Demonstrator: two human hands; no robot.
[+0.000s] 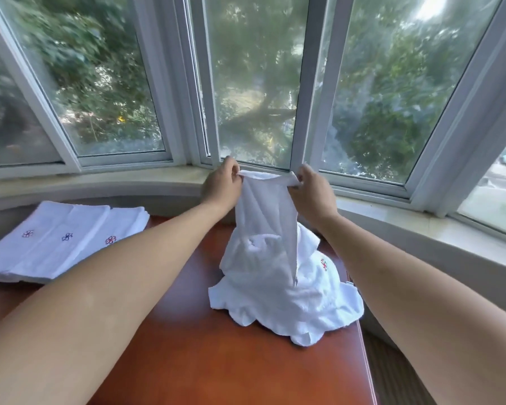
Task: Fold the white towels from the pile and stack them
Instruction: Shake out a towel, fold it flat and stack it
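Observation:
A white towel [268, 214] hangs from both my hands above the table. My left hand [221, 187] pinches its top left corner and my right hand [311, 192] pinches its top right corner, close together. The towel's lower part still lies on a crumpled pile of white towels [287, 299] on the right half of the table. At the far left lie folded white towels [62, 241] with small red and blue flower embroidery, laid overlapping side by side.
The reddish-brown table [187, 346] stands in a curved bay window. A pale window sill [100, 182] runs behind it, and white window frames [193, 83] rise just beyond my hands. The table's right edge drops off near the pile.

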